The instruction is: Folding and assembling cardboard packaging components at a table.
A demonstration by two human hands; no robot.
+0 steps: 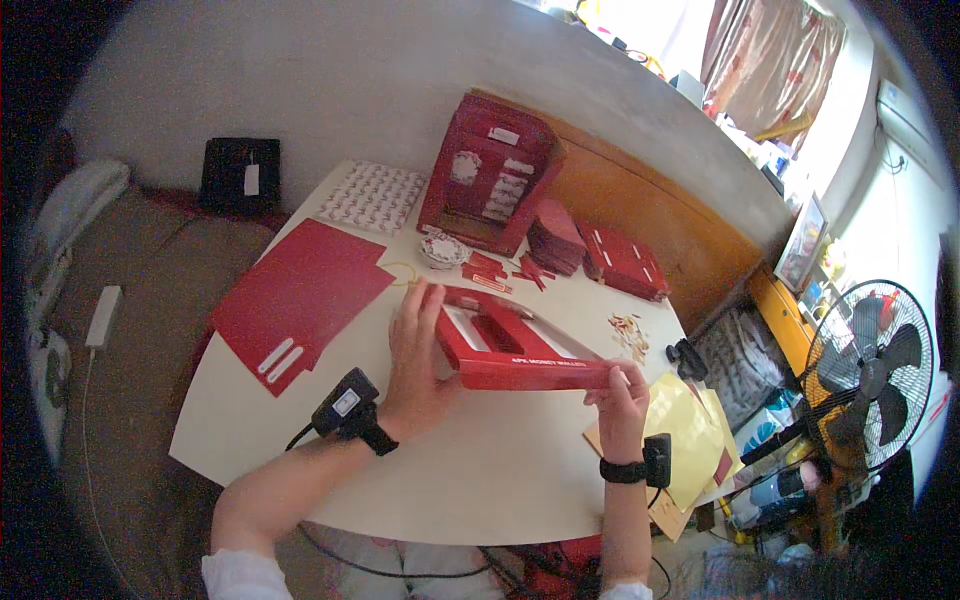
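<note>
Above the white table [470,480] I hold a flat red cardboard box [530,377] with cut-out window openings and white print along its near side. My left hand [412,350] presses against the box's left end, fingers up along the edge and thumb beneath. My right hand [622,390] pinches the box's right corner between thumb and fingers. The box tilts down toward its right end. A stack of white round labels [443,250] and several small red pieces [485,268] lie just beyond it.
Large red sheets [300,290] cover the table's left. An open red box [490,175] stands at the back, beside red stacks [625,262]. Small scraps [628,335] and yellow paper [680,440] lie right. A fan [868,375] stands beyond the table.
</note>
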